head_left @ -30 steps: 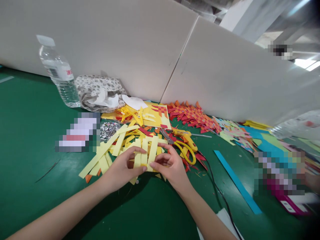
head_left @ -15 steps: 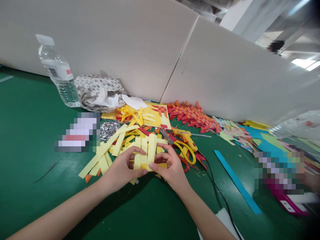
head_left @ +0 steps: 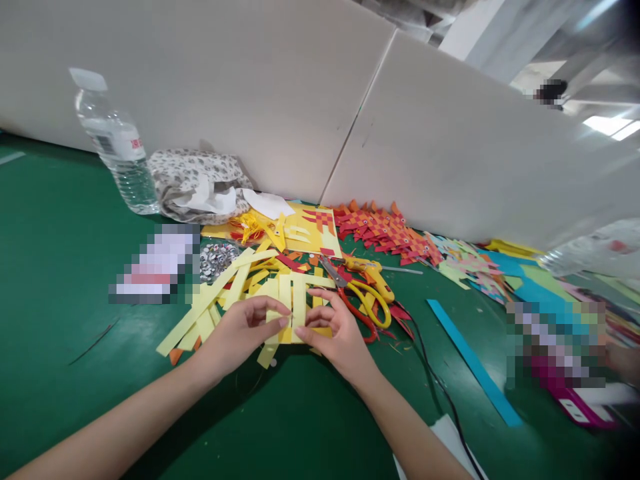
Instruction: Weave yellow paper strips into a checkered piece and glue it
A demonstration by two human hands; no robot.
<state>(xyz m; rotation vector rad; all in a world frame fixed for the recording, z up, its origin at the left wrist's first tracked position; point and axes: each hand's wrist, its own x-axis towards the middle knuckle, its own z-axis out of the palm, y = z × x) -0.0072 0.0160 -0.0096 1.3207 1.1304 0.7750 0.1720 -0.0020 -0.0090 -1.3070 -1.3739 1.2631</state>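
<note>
Pale yellow paper strips stand side by side between my hands, with a darker yellow strip crossing near their lower ends. My left hand pinches the left strips between thumb and fingers. On the other side, my right hand grips the right strips, thumb in front and fingers bent behind. Loose yellow paper strips lie in a heap just beyond and left of my hands. Scissors with yellow and red handles rest right of my right hand, partly over a yellow glue gun.
A water bottle stands at left by a patterned cloth bag. Small googly eyes lie in a pile. Red-orange woven paper fish line the grey partition. A black cord and a blue strip lie right.
The left strips have shifted, and one lower end now sticks out below my left fingers. My left thumb has moved slightly up over the strips; my right hand stays nearly in place.
</note>
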